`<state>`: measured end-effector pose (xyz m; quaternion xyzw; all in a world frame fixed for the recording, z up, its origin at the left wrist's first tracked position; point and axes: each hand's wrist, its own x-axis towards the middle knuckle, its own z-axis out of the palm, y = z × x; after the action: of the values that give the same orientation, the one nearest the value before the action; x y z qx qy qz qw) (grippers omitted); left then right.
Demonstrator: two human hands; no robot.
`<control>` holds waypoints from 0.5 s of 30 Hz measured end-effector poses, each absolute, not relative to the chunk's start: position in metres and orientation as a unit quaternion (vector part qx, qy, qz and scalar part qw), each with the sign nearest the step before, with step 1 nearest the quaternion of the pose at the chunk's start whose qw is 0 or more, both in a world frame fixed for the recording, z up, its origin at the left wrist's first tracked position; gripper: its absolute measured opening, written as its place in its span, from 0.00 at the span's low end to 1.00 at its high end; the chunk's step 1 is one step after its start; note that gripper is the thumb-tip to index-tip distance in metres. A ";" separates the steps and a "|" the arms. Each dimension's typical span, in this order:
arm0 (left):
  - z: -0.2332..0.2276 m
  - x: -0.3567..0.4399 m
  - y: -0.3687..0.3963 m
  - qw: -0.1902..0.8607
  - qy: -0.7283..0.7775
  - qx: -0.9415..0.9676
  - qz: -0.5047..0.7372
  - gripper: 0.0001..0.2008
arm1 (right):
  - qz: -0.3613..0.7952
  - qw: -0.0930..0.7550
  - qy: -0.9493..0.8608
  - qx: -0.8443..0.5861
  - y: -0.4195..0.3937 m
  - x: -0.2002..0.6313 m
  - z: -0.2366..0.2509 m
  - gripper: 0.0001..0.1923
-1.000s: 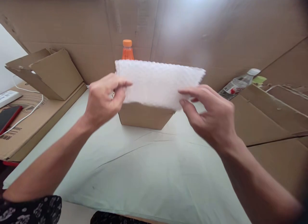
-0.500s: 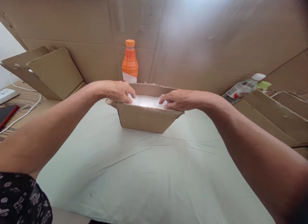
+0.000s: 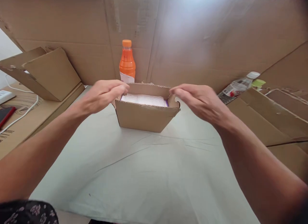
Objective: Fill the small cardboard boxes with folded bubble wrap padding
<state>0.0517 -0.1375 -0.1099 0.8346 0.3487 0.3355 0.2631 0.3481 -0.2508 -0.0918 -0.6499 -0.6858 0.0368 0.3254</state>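
Bare tabletop (image 3: 149, 172) lies open before the box (image 3: 144, 116), while cardboard sheets (image 3: 271, 121) (and an orange bottle (image 3: 127, 62) behind) hem its sides.

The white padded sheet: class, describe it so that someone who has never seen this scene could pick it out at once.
Start at the pale green tabletop and find the small open cardboard box at its middle, between the left hand and right hand. The white padded sheet lies inside it, just below the rim. It is the only bright white, bumpy thing among brown cardboard.
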 end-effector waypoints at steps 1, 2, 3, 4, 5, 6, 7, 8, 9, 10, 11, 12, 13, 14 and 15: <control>-0.119 0.040 -0.149 0.236 0.368 0.806 0.399 0.13 | 0.011 0.359 -0.656 -0.663 -0.267 0.355 -0.100 0.16; -0.133 0.030 -0.160 0.216 0.395 0.765 0.460 0.10 | 0.009 0.375 -0.631 -0.680 -0.282 0.361 -0.113 0.15; -0.150 0.021 -0.169 0.225 0.418 0.726 0.498 0.10 | 0.023 0.382 -0.609 -0.695 -0.294 0.367 -0.128 0.13; -0.170 0.014 -0.176 0.247 0.429 0.695 0.521 0.11 | 0.038 0.393 -0.590 -0.704 -0.302 0.370 -0.144 0.14; -0.190 0.011 -0.181 0.276 0.444 0.667 0.532 0.15 | 0.065 0.397 -0.579 -0.709 -0.305 0.371 -0.161 0.17; -0.210 0.011 -0.183 0.317 0.461 0.639 0.528 0.22 | 0.096 0.397 -0.574 -0.710 -0.304 0.369 -0.178 0.23; -0.227 0.014 -0.183 0.342 0.474 0.618 0.525 0.29 | 0.128 0.393 -0.574 -0.707 -0.298 0.365 -0.192 0.28; -0.240 0.020 -0.181 0.364 0.483 0.605 0.518 0.34 | 0.156 0.388 -0.576 -0.702 -0.290 0.358 -0.204 0.32; -0.249 0.027 -0.178 0.386 0.485 0.596 0.510 0.37 | 0.175 0.386 -0.577 -0.698 -0.279 0.351 -0.212 0.34; -0.254 0.037 -0.174 0.403 0.480 0.594 0.504 0.38 | 0.185 0.387 -0.579 -0.693 -0.269 0.343 -0.217 0.34; -0.254 0.047 -0.170 0.418 0.471 0.594 0.500 0.36 | 0.189 0.392 -0.580 -0.689 -0.260 0.336 -0.219 0.34; -0.251 0.058 -0.168 0.429 0.460 0.596 0.499 0.34 | 0.187 0.399 -0.580 -0.685 -0.254 0.332 -0.220 0.33; -0.247 0.069 -0.167 0.435 0.451 0.598 0.500 0.32 | 0.183 0.407 -0.576 -0.684 -0.253 0.329 -0.219 0.32; -0.241 0.079 -0.170 0.437 0.443 0.602 0.501 0.31 | 0.176 0.416 -0.571 -0.685 -0.257 0.330 -0.218 0.32; -0.236 0.088 -0.175 0.436 0.436 0.609 0.500 0.31 | 0.166 0.425 -0.562 -0.690 -0.266 0.333 -0.216 0.31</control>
<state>0.0883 -0.1749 -0.2355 0.6092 0.4356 0.4995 0.4355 0.3330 -0.2663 -0.2165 -0.6896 -0.5625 0.1663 0.4247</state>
